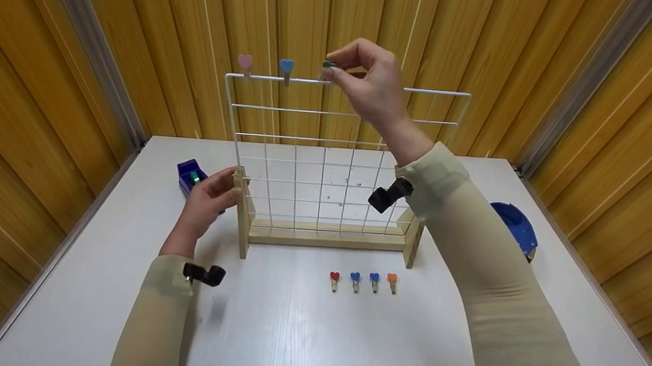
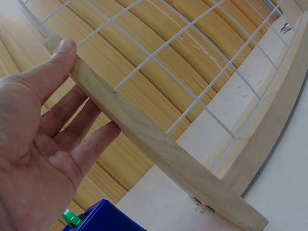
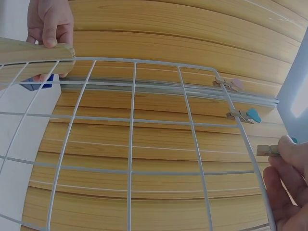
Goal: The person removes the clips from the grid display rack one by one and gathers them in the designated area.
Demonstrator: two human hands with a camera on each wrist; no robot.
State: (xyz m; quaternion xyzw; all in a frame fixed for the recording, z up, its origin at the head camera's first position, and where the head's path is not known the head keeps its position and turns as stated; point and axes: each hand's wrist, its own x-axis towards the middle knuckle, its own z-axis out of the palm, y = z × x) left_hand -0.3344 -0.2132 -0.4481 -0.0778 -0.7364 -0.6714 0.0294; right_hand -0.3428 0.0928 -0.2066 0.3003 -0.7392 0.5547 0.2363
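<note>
High at the white wire grid (image 1: 341,113), my right hand (image 1: 374,83) pinches a small wooden clothespin (image 3: 268,150) with a green heart, mostly covered by the fingers. In the right wrist view its tip points at the grid's top wire, apparently just short of it. A pink-heart clothespin (image 1: 245,62) and a light-blue-heart clothespin (image 1: 286,66) are clipped on that wire, further left. My left hand (image 2: 43,130) grips the left wooden upright (image 2: 139,130) of the stand near its upper end, thumb on one side and fingers on the other.
Before the stand lie a red-heart clothespin (image 1: 334,281), two blue-heart clothespins (image 1: 355,282) and an orange-heart clothespin (image 1: 392,283). A dark blue holder (image 1: 187,166) with a green piece stands behind my left hand. To the right sits a curved blue container (image 1: 515,225). Wood-patterned walls (image 1: 26,127) surround the table.
</note>
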